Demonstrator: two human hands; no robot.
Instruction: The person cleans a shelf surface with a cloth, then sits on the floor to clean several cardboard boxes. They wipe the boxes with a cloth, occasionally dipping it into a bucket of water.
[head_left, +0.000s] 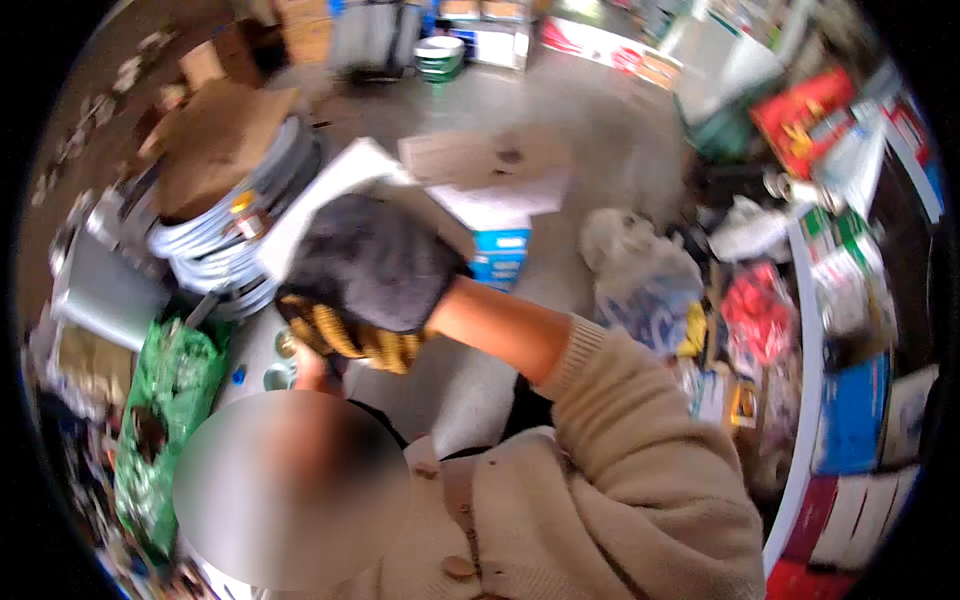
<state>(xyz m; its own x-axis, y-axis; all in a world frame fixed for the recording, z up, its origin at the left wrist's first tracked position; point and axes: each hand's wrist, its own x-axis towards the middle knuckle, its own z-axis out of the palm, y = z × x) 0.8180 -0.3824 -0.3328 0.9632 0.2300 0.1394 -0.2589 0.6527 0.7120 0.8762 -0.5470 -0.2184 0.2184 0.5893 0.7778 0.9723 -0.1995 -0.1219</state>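
Note:
My right hand (375, 262) reaches in from the right under a beige knit sleeve (645, 420). A dark grey work glove with mustard ribbed knit (352, 330) seems to cover it, so its fingers and any grip are hidden. Just below the glove, a small part of my left hand (307, 369) shows; a blurred patch hides the rest. Whether the two hands touch is unclear. Behind the glove is a white panel (322, 202), perhaps cardboard. A blue and white printed item (499, 259) lies past the right wrist.
At left stand coils of pale hose or tubing (217, 259) topped with brown cardboard (225, 150), and a green plastic bag (169, 405). A knotted plastic bag (641, 277) is on the right, near shelving (804, 360) with boxes. A white and green bucket (439, 60) stands farther off.

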